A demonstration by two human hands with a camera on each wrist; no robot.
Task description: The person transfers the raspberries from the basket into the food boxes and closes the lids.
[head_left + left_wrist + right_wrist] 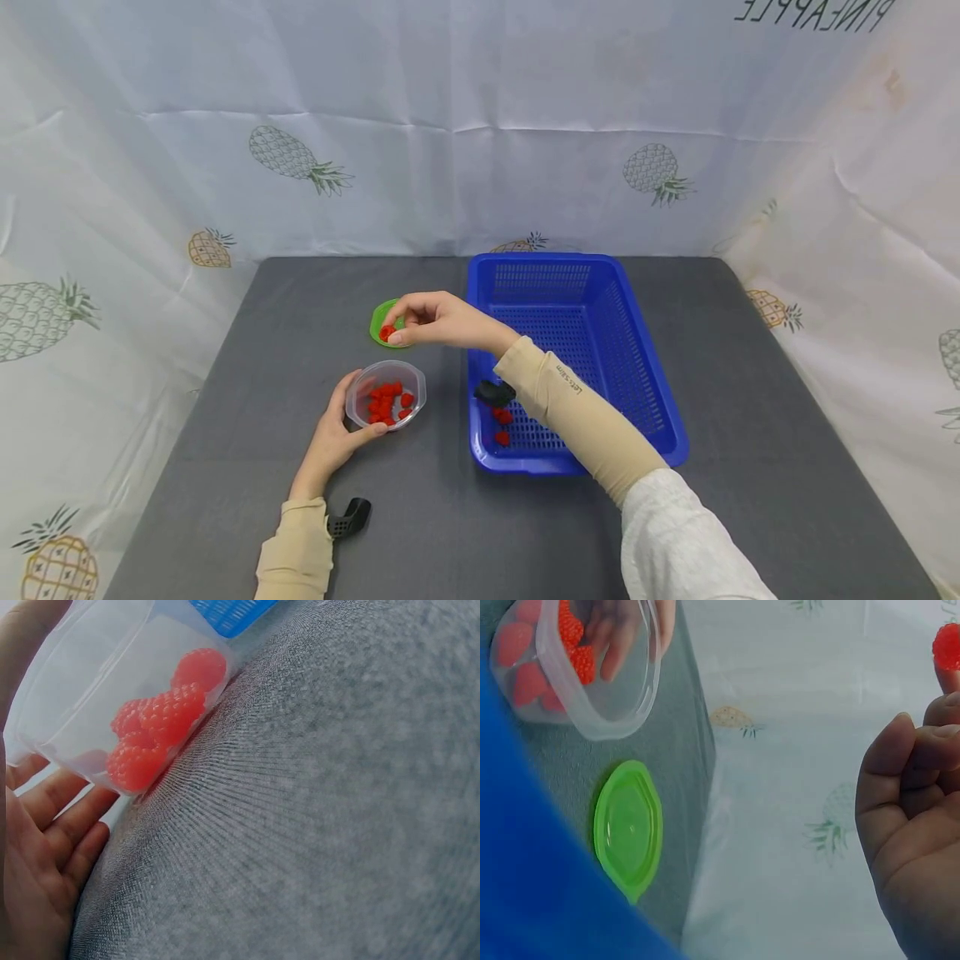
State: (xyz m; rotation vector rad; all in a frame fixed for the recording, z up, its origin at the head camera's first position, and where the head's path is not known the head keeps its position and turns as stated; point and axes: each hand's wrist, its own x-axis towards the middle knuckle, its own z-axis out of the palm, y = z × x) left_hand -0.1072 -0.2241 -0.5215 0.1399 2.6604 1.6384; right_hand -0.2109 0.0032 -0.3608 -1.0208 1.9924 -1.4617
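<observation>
My right hand (442,321) pinches a red raspberry (387,332) at its fingertips, over the green lid (378,315) as the head view has it. In the right wrist view that raspberry (946,647) shows at the frame's right edge, partly cut off. My left hand (327,442) grips a clear plastic container (422,388) from its left side, thumb at the near rim. Several raspberries (385,398) lie inside the container, also visible through its wall in the left wrist view. The green lid (632,829) lies flat, inner side up, beyond the container.
A blue plastic basket (651,367) stands to the right, beneath my right forearm. Raspberries (502,437) lie in its near left corner, partly behind a black wrist camera (493,392). Dark grey cloth (420,533) covers the table, and pineapple-print curtains (465,183) hang around it.
</observation>
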